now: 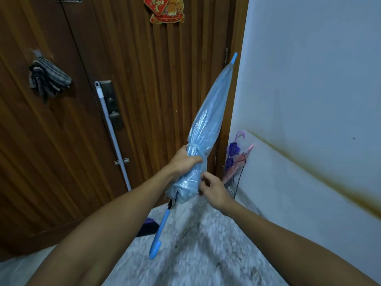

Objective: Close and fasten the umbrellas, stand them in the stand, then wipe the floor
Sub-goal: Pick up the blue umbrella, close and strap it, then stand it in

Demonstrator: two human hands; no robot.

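Blue umbrella [208, 124] held closed at frame centre, tip toward upper right, crook handle toward lower centre. Left hand [183, 161] wrapped round the gathered canopy just below the tie strap [194, 147]. Right hand [214, 189] at the canopy's lower edge, fingertips pinching the loose plastic folds. Strap looks already wrapped; whether its fastener is closed cannot be told.

Step in hand, judged: tidying folds and securing the strap. Best done by keeping the left grip firm, turning pleats one way, then pressing the fastener fully home before letting go.

Purple umbrella [233, 155] and pink umbrella [240, 162] already upright at right of centre, in a wire stand [239, 182] against the wall. Mop pole [112, 133] leaning on the door, left of centre. Striped cloth [48, 78] hanging upper left.

Red-and-gold door ornament [165, 9] at top centre; characters not legible. No brand markings readable.
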